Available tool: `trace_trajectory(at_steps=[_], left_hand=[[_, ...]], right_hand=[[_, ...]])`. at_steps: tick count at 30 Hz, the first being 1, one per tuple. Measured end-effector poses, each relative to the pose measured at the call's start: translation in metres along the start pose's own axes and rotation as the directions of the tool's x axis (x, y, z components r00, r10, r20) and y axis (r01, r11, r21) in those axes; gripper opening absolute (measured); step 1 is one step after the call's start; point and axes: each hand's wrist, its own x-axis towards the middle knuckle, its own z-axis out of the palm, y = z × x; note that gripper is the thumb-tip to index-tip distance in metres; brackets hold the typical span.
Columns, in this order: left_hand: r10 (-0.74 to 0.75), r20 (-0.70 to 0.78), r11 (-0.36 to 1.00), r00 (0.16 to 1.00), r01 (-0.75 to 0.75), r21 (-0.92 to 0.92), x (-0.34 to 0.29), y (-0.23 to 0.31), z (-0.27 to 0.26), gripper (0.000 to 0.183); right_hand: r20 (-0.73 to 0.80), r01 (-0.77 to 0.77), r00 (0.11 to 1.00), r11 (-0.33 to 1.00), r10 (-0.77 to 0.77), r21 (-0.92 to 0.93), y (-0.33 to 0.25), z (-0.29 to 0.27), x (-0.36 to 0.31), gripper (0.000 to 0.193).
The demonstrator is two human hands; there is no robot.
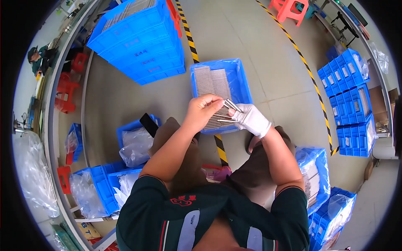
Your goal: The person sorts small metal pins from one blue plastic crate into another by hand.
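My bare left hand [202, 110] is closed, thumb and fingertips pinched at the upper end of a thin metal rod. My right hand [253, 119], in a white glove, is closed around several shiny metal rods [228, 117] that stick out toward the left at different angles. Both hands are above the near part of a blue plastic crate [244, 85] on the floor. Inside it, metal rods [211, 79] lie in two neat columns, partly covered by my hands. How far the pinched rod runs into my glove is hidden.
A tall stack of blue crates [142, 54] stands at the far left. Another filled crate [322, 167] is by my right elbow. At my left, a dark phone [148, 124] rests on a crate with plastic bags [136, 146]. Stacked crates [349, 100] line the right side.
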Motion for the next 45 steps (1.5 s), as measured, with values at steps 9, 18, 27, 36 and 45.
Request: trace_trajectory(at_steps=[9,18,27,36,45], left_hand=[[-0.009,-0.146,1.0,0.989,0.011,0.012,0.001,0.0,-0.003,0.016],[-0.233,0.092,0.929,0.968,0.25,-0.273,0.003,0.012,-0.005,0.017],[-0.279,0.134,0.929,0.951,0.302,-0.212,0.003,0.017,-0.013,0.017],[-0.224,0.116,0.966,0.968,0.236,-0.103,0.0,0.014,-0.012,0.015],[-0.078,-0.094,0.995,0.992,0.072,-0.067,0.003,0.006,-0.015,0.015]], right_hand=[[-0.138,-0.002,0.99,0.999,-0.004,-0.04,-0.001,0.003,0.001,0.027],[0.032,-0.052,0.998,0.998,0.051,0.035,0.001,0.004,0.003,0.027],[0.064,-0.069,0.996,0.996,0.065,0.061,-0.002,0.01,0.002,0.027],[0.066,-0.081,0.995,0.995,0.077,0.06,0.004,0.012,0.004,0.028],[0.071,-0.09,0.994,0.992,0.084,0.087,0.003,0.011,0.006,0.028]])
